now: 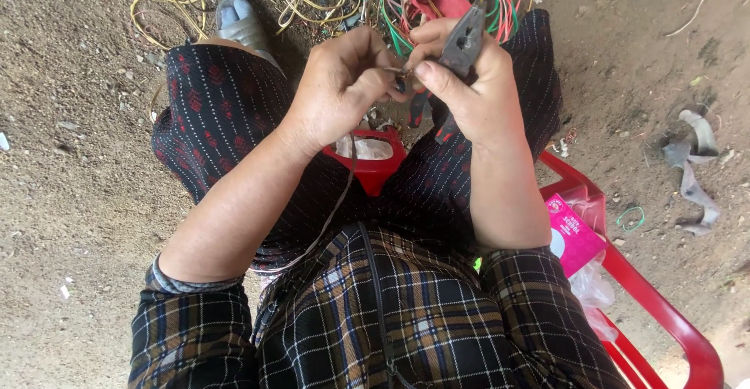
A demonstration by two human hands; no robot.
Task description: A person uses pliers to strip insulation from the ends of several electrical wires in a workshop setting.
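Right hand (pixel 461 84) gripping grey pliers (pixel 463 41), left hand (pixel 340 84) pinching thin wire (pixel 394 69) at the plier tip

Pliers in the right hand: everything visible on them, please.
The pliers look like dull grey, worn metal. The head with its pivot points up and away, above the right hand, whose fingers wrap the handles. Dark handle ends with red show below the hand, near the lap. The jaw tips are hard to make out. The left hand pinches a thin wire just beside them.
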